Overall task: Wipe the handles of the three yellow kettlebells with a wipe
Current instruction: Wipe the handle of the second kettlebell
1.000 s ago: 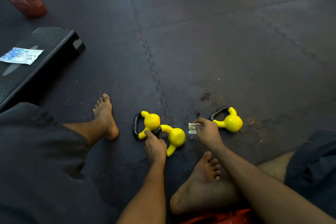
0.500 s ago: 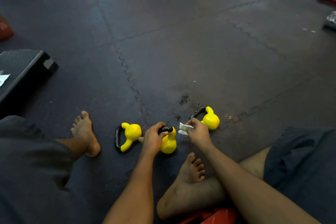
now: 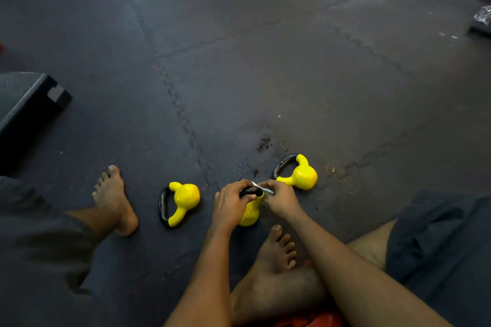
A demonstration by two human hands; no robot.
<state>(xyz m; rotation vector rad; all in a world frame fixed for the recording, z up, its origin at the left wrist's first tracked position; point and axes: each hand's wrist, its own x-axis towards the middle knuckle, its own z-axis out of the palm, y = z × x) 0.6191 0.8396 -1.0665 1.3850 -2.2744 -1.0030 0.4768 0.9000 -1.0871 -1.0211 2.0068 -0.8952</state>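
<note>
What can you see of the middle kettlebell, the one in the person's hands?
The middle kettlebell has a glossy yellow body and a black loop handle. The left hand grips the handle; the right hand pinches a white wipe against it. It is over the dark floor mat, handle end away from the person.

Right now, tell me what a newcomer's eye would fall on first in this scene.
Three bright yellow kettlebells stand out on the dark floor mat: the left kettlebell and the right kettlebell lie on their sides, untouched. Between them, the left hand grips the middle kettlebell by its black handle, while the right hand pinches a white wipe against that handle.
</note>
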